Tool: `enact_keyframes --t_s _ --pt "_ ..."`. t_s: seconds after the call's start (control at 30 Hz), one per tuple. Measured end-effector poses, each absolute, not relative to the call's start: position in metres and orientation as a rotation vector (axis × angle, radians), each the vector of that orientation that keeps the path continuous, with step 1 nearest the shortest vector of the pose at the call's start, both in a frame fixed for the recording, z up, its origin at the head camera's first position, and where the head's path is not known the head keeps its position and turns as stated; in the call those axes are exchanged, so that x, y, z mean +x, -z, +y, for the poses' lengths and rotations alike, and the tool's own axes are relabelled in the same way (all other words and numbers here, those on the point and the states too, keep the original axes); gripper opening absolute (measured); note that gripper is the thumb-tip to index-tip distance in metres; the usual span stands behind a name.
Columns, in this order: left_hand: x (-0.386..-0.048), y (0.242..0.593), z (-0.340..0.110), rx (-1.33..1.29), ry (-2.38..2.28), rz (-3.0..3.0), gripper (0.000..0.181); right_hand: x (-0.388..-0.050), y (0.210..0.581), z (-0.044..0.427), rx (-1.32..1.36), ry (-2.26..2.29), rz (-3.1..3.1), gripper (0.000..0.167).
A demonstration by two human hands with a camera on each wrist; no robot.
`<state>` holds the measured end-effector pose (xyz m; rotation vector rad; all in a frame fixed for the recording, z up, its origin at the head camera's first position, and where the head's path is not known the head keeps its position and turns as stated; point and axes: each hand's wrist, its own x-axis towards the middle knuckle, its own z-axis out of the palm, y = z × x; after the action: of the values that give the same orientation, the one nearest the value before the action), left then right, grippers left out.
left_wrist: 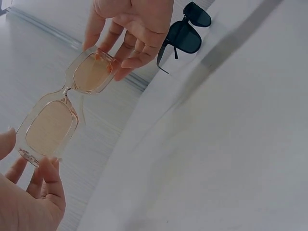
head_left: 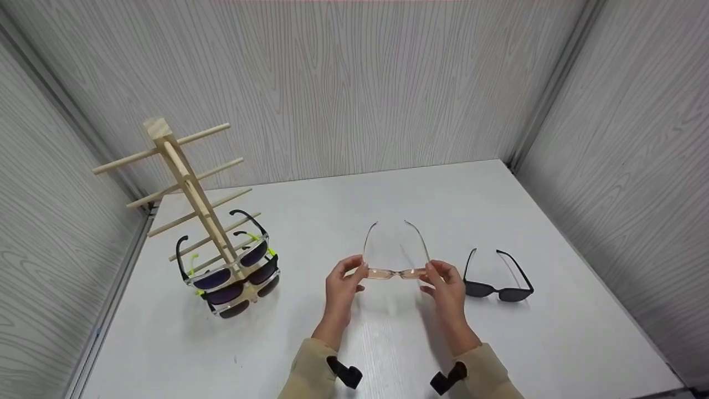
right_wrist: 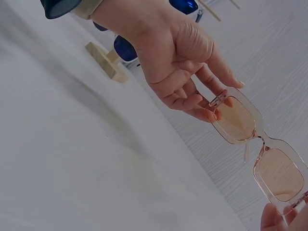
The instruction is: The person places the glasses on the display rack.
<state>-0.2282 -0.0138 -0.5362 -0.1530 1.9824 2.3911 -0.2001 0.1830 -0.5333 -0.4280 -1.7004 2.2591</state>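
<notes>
Clear-framed glasses with pale orange lenses (head_left: 381,274) are held up between both hands in the head view, temples unfolded and pointing away from the person. The left hand (head_left: 342,288) pinches one outer corner of the frame, and the right hand (head_left: 447,291) pinches the other. In the left wrist view the glasses (left_wrist: 52,127) hang between the fingertips of the left hand (left_wrist: 33,197) and the right hand (left_wrist: 134,29). The right wrist view shows the same glasses (right_wrist: 279,174) with the right hand (right_wrist: 178,57) gripping the nearer end.
Left on the white table (head_left: 354,216) stands a wooden rack (head_left: 194,194) with several pegs; three pairs of sunglasses (head_left: 224,293) hang on its lower part. Black sunglasses (head_left: 513,295) lie unfolded just right of the right hand. Panelled walls (head_left: 354,83) enclose the back and sides.
</notes>
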Motion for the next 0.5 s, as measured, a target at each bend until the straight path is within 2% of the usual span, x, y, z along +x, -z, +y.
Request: enact_keyframes --t_s 0.23,0.5 --pt "-0.218 0.529 -0.02 -0.139 -2.411 1.999 0.036 -0.194 0.529 0.18 -0.407 -2.316 -1.673 0.035" --pt "-0.206 0.523 -0.025 -0.093 -2.476 2.003 0.043 -0.188 0.527 0.179 -0.368 -2.297 -1.716 0.035"
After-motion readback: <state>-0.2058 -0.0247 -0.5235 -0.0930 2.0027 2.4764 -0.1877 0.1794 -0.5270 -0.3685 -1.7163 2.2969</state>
